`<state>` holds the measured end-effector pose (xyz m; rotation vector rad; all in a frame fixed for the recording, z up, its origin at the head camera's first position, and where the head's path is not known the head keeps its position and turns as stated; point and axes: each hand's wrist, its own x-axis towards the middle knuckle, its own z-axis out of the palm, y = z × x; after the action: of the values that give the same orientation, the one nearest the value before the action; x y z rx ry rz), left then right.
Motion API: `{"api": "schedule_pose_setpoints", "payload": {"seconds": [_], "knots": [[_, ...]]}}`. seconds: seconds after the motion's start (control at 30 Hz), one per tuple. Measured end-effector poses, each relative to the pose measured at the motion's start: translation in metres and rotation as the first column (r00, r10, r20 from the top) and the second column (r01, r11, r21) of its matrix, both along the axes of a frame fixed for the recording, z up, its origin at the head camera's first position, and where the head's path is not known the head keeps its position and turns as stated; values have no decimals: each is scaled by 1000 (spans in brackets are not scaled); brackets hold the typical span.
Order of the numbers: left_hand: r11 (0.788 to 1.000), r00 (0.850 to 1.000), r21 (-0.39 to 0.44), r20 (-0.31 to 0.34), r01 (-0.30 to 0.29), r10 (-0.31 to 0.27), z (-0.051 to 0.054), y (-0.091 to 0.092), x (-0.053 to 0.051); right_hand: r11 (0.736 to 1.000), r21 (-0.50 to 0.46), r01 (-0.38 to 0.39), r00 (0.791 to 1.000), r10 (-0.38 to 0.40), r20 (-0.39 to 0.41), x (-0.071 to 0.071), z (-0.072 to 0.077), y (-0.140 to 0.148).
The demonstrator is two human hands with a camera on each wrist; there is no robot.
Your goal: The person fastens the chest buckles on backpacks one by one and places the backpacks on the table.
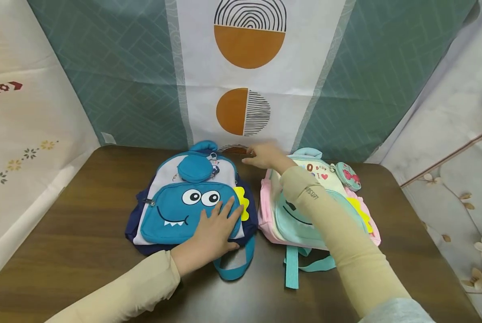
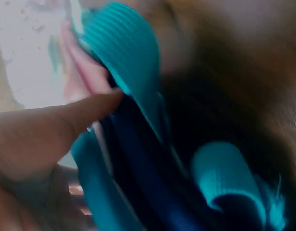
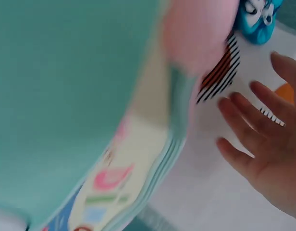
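spreading straight fingers on the blue backpack (image 1: 186, 208) on the desk (image 1: 87, 220), the left hand (image 1: 210, 233) grips nothing; the right hand (image 1: 267, 155), empty too, hovers by the top of the pink-and-mint backpack (image 1: 295, 231) just beside. we reckon a low right sleeve (image 1: 339, 229) could drag that bag, or a loose teal strap (image 2: 129, 50) snag the left thumb (image 2: 88, 113). left wrist view shows the navy edge (image 2: 138, 144) at that thumb; right wrist view shows fingers (image 3: 244, 122) apart, blurred from the head.

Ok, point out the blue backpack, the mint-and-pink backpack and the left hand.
Blue backpack (image 1: 187, 210): head view, on the middle of its front pocket.
Mint-and-pink backpack (image 1: 301, 231): head view, on the lower part of its front pocket.
Left hand (image 1: 210, 230): head view, on its back.
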<state>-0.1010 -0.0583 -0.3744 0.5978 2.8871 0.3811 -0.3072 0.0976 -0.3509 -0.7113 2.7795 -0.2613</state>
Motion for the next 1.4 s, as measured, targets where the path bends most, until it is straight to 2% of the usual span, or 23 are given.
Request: {"api": "schedule_pose_setpoints", "payload": {"seconds": [0.07, 0.13, 0.2, 0.3, 0.43, 0.5, 0.57, 0.7, 0.8, 0.87, 0.97, 1.1, 1.17, 1.23, 1.33, 1.37, 1.4], "knots": [[1000, 1000, -3, 8, -13, 13, -3, 0, -2, 1000, 23, 0, 997, -1, 80, 1, -3, -13], [1000, 999, 7, 29, -21, 20, -5, -1, -4, 1000, 19, 12, 981, -15, 193, 3, -7, -22], [999, 998, 28, 63, -23, 21, -6, -2, -5, 999, 16, 34, 953, -37, 300, 4, -11, -27], [997, 993, 73, 119, -35, 26, -7, -2, -6, 998, -2, 67, 894, -60, 444, 5, -14, -31], [988, 981, 130, 189, -79, 53, -3, -3, -7, 992, -54, 113, 823, -63, 565, 9, -13, -36], [986, 976, 141, 206, -94, 64, -3, -4, -8, 989, -77, 127, 822, -61, 566, 12, -10, -38], [982, 976, 152, 202, -110, 78, -4, -5, -9, 987, -102, 121, 852, -51, 522, 14, -7, -40], [976, 979, 173, 176, -133, 103, -6, -6, -8, 984, -169, 60, 919, 12, 394, 16, 2, -40], [962, 979, 230, 174, -148, 109, -5, -6, -6, 968, -248, 45, 945, 39, 324, 22, 11, -38], [938, 976, 302, 185, -168, 116, -1, -7, -6, 947, -312, 70, 964, 16, 266, 32, 16, -37], [883, 964, 410, 221, -229, 148, 8, -7, -8, 889, -441, 125, 982, -47, 184, 53, 22, -36], [795, 942, 510, 242, -329, 234, 28, -3, -11, 790, -599, 128, 992, -91, 91, 90, 35, -37], [750, 935, 557, 211, -355, 286, 37, 1, -9, 752, -656, 66, 997, -82, 6, 109, 43, -37], [708, 931, 613, 143, -349, 335, 46, 4, -4, 717, -697, -29, 993, -59, -102, 127, 50, -39], [675, 919, 679, 0, -290, 395, 55, 2, 8, 667, -720, -194, 961, -18, -275, 152, 58, -44], [671, 911, 691, -45, -268, 410, 58, 0, 13, 647, -721, -248, 946, -1, -326, 159, 59, -46], [676, 902, 692, -82, -254, 423, 61, -3, 19, 628, -720, -295, 929, 12, -370, 167, 60, -48]]}}
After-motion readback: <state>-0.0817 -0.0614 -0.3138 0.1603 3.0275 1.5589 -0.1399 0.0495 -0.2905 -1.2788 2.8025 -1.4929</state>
